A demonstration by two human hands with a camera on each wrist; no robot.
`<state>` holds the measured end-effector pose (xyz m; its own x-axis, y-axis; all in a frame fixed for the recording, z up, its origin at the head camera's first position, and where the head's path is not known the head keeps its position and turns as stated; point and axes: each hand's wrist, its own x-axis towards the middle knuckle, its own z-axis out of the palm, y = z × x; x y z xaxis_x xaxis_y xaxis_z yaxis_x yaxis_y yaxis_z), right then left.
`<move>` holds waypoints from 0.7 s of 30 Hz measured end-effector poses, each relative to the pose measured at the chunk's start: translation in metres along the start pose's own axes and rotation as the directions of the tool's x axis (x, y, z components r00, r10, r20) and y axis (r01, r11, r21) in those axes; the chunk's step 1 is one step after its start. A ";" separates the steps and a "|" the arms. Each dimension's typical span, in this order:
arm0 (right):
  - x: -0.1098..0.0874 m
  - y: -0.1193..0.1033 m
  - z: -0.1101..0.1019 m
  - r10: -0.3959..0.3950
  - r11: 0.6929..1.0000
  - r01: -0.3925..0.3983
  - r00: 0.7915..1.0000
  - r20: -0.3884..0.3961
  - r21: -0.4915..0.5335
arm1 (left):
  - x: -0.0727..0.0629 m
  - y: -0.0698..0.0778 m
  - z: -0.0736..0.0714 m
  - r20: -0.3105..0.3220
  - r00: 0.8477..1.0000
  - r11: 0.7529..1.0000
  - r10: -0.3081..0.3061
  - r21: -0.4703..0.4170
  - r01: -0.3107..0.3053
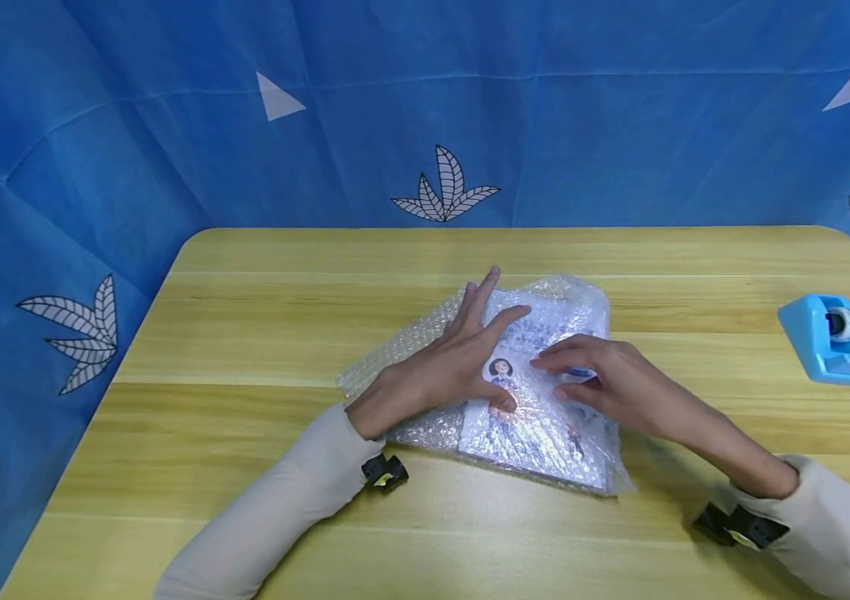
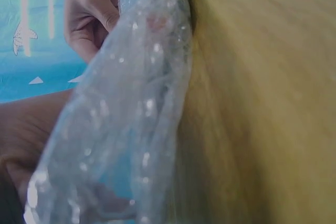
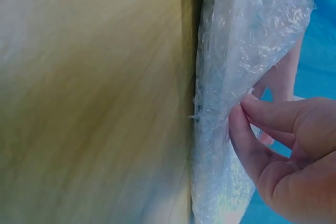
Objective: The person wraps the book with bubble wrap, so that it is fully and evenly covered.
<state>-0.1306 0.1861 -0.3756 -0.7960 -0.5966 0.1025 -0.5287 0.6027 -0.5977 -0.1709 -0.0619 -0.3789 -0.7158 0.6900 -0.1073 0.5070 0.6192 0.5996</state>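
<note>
Two hands work at a bubble-wrapped book (image 1: 530, 437) on a wooden table (image 1: 245, 333).
The book is near the middle of the table, its printed cover showing through the bubble wrap (image 1: 402, 350), which extends past its left side. The left hand (image 1: 451, 362) is spread over the book's left side, fingers and thumb apart. The right hand (image 1: 608, 379) pinches the wrap between thumb and fingertips above the cover. A blue tape dispenser (image 1: 811, 333) stands well apart, on the right.
</note>
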 end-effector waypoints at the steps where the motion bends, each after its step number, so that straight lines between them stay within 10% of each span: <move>1: 0.000 0.000 0.000 -0.005 1.000 0.005 1.000 0.006 -0.012 | 0.000 0.000 0.000 0.006 1.000 1.000 -0.001 0.019 0.001; 13: 0.008 -0.008 -0.004 -0.012 0.984 0.019 0.999 0.040 -0.177 | 0.000 0.001 -0.004 0.152 0.986 0.989 -0.063 0.142 0.041; 21: 0.022 0.000 -0.016 0.154 0.964 -0.107 0.971 0.183 -0.244 | -0.001 0.002 -0.005 0.180 0.981 0.988 -0.073 0.148 0.047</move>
<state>-0.1523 0.1811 -0.3608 -0.8006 -0.5832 -0.1376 -0.4964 0.7741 -0.3928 -0.1720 -0.0633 -0.3740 -0.6528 0.6989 -0.2922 0.5387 0.6995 0.4696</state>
